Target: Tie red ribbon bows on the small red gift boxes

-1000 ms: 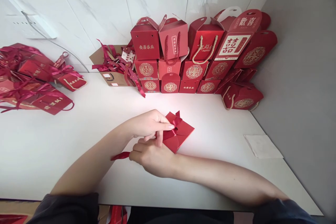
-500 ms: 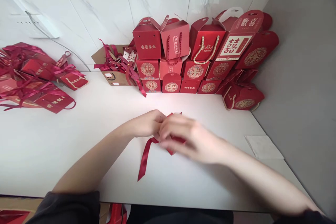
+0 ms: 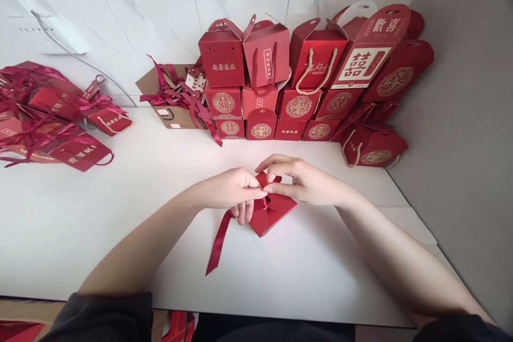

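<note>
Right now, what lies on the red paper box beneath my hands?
A shiny red ribbon; your left hand and right hand cover parts of it and the box.

Has the left arm (image 3: 148, 246) and the right arm (image 3: 401, 251) out in front, bare and slanting in from the two sides. Shows the back of the left hand (image 3: 236, 195) on top, with its thumb (image 3: 252, 193) pointing right and its fingers (image 3: 241, 212) curled below. Holds the right hand (image 3: 308, 181) close by, sideways, with its pointing finger bent like a hook over its thumb. Has both thumb tips very near each other.
</note>
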A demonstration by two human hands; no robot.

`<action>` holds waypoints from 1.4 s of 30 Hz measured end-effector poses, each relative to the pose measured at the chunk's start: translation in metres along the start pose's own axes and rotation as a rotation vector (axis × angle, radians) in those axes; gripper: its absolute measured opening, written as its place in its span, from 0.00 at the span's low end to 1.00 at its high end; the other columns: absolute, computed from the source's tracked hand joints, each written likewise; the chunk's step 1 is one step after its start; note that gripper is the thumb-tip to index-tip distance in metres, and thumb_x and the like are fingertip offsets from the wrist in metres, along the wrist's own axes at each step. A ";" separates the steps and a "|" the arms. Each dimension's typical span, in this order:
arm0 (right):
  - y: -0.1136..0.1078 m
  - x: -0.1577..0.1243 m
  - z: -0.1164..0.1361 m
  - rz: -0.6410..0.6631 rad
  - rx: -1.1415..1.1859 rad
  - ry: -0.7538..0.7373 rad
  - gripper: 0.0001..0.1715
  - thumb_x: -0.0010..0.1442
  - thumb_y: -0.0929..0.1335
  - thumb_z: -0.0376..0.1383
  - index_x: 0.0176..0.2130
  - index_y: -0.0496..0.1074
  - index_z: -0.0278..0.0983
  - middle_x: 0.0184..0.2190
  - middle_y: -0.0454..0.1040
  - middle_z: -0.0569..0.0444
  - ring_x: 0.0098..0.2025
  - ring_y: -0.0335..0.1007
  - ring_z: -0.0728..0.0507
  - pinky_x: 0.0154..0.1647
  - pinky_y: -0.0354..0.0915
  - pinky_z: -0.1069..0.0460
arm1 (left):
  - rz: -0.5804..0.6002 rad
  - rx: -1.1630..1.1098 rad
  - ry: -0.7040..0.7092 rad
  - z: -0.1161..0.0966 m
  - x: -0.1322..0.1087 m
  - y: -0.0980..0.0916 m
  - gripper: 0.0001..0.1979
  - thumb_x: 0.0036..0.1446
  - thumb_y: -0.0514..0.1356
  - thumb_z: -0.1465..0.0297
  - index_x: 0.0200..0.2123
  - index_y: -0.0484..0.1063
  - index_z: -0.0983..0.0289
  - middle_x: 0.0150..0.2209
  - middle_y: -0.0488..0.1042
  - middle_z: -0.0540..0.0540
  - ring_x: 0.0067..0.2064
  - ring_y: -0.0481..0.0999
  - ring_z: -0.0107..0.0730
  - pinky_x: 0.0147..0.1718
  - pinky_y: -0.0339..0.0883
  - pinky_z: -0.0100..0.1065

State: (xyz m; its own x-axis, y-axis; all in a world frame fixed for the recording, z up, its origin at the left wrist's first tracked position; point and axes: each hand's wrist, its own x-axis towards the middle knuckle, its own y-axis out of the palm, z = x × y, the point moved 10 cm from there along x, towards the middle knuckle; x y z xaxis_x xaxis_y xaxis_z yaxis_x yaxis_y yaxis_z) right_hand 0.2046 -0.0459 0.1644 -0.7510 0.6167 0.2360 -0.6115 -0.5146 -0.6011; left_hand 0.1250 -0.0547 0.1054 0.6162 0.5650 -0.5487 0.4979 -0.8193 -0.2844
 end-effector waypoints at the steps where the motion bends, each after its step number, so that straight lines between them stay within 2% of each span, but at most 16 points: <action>1: -0.002 0.000 0.002 -0.014 -0.015 -0.021 0.07 0.63 0.67 0.37 0.34 0.72 0.36 0.44 0.71 0.49 0.42 0.68 0.47 0.43 0.64 0.51 | 0.000 0.019 0.003 0.000 0.001 0.000 0.16 0.57 0.59 0.57 0.29 0.67 0.65 0.22 0.76 0.52 0.22 0.76 0.29 0.22 0.66 0.28; 5: -0.006 0.000 0.006 -0.063 -0.057 -0.069 0.07 0.63 0.68 0.37 0.34 0.71 0.36 0.38 0.72 0.51 0.38 0.67 0.47 0.39 0.64 0.51 | -0.031 0.096 -0.023 0.002 0.002 -0.003 0.16 0.48 0.67 0.59 0.26 0.68 0.65 0.18 0.73 0.49 0.18 0.71 0.27 0.18 0.64 0.27; 9: -0.009 -0.002 0.009 -0.074 -0.087 -0.090 0.08 0.62 0.69 0.38 0.33 0.72 0.37 0.30 0.73 0.54 0.32 0.65 0.48 0.34 0.63 0.52 | -0.018 0.095 -0.046 0.000 -0.001 -0.005 0.17 0.50 0.64 0.58 0.23 0.69 0.66 0.15 0.67 0.47 0.14 0.64 0.22 0.14 0.57 0.26; 12: -0.010 -0.006 0.016 -0.061 -0.076 -0.124 0.07 0.62 0.69 0.37 0.33 0.74 0.36 0.28 0.74 0.55 0.30 0.66 0.49 0.33 0.62 0.53 | 0.040 0.062 -0.050 -0.001 -0.002 -0.006 0.15 0.52 0.64 0.59 0.27 0.75 0.66 0.14 0.64 0.46 0.14 0.60 0.20 0.13 0.53 0.24; 16: 0.000 -0.012 0.032 0.031 -0.181 -0.206 0.05 0.60 0.70 0.35 0.32 0.75 0.37 0.27 0.75 0.56 0.30 0.66 0.49 0.37 0.62 0.52 | 0.059 -0.036 -0.034 0.002 0.003 -0.014 0.12 0.54 0.63 0.65 0.37 0.79 0.67 0.13 0.61 0.44 0.13 0.56 0.18 0.12 0.49 0.23; 20: 0.019 -0.016 0.036 0.152 -0.364 -0.182 0.06 0.62 0.68 0.32 0.32 0.75 0.38 0.28 0.76 0.55 0.32 0.66 0.47 0.40 0.60 0.49 | 0.091 -0.078 -0.012 0.004 0.007 -0.013 0.11 0.53 0.63 0.68 0.38 0.78 0.68 0.13 0.63 0.45 0.13 0.55 0.18 0.11 0.47 0.23; 24: 0.024 -0.016 0.030 0.177 -0.412 -0.116 0.07 0.62 0.67 0.31 0.35 0.76 0.38 0.29 0.76 0.55 0.33 0.68 0.46 0.40 0.60 0.49 | 0.088 -0.063 0.007 -0.001 0.005 -0.008 0.11 0.52 0.64 0.68 0.37 0.78 0.67 0.15 0.66 0.46 0.14 0.58 0.18 0.13 0.50 0.23; 28: 0.024 -0.016 0.030 0.193 -0.391 -0.121 0.07 0.62 0.67 0.32 0.35 0.76 0.39 0.29 0.76 0.54 0.33 0.69 0.46 0.40 0.61 0.49 | 0.038 -0.039 -0.004 -0.003 0.004 -0.007 0.14 0.48 0.67 0.63 0.34 0.77 0.67 0.18 0.69 0.48 0.16 0.61 0.19 0.14 0.52 0.24; 33: 0.016 -0.013 0.028 0.170 -0.278 -0.110 0.06 0.61 0.69 0.37 0.33 0.75 0.38 0.31 0.73 0.53 0.34 0.68 0.46 0.40 0.63 0.49 | -0.075 0.037 0.026 -0.005 0.003 -0.008 0.11 0.52 0.63 0.62 0.32 0.75 0.65 0.19 0.67 0.48 0.19 0.64 0.22 0.15 0.57 0.26; 36: 0.001 -0.007 0.016 0.033 -0.135 -0.063 0.03 0.61 0.68 0.34 0.39 0.71 0.38 0.40 0.73 0.50 0.40 0.69 0.45 0.44 0.65 0.49 | -0.177 0.194 0.165 -0.021 -0.002 -0.010 0.10 0.52 0.62 0.63 0.30 0.75 0.65 0.25 0.69 0.49 0.22 0.65 0.22 0.20 0.61 0.27; 38: -0.005 -0.004 0.006 -0.035 -0.074 -0.039 0.09 0.60 0.66 0.28 0.42 0.68 0.38 0.43 0.72 0.50 0.43 0.69 0.45 0.46 0.65 0.49 | -0.254 0.339 0.286 -0.035 -0.009 -0.009 0.08 0.52 0.62 0.64 0.30 0.76 0.64 0.30 0.70 0.50 0.25 0.66 0.22 0.24 0.62 0.28; 40: -0.003 -0.002 -0.001 -0.027 -0.084 -0.029 0.12 0.59 0.66 0.26 0.42 0.68 0.38 0.41 0.73 0.52 0.41 0.69 0.45 0.45 0.66 0.49 | -0.310 0.476 0.376 -0.045 -0.016 -0.006 0.07 0.54 0.61 0.67 0.31 0.77 0.63 0.34 0.72 0.51 0.28 0.69 0.23 0.28 0.63 0.28; 42: 0.002 -0.003 -0.003 0.009 -0.135 -0.031 0.10 0.58 0.66 0.26 0.40 0.70 0.38 0.39 0.73 0.53 0.40 0.69 0.45 0.44 0.66 0.49 | -0.379 0.607 0.451 -0.052 -0.021 -0.003 0.06 0.55 0.59 0.71 0.32 0.77 0.62 0.34 0.74 0.51 0.32 0.72 0.26 0.33 0.65 0.29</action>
State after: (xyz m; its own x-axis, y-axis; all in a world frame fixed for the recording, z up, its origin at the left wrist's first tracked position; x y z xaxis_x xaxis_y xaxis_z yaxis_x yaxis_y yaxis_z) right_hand 0.2065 -0.0464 0.1602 -0.7647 0.5928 0.2527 -0.5674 -0.4336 -0.7000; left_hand 0.1424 -0.0586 0.1588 0.7224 0.6915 -0.0011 0.3857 -0.4042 -0.8294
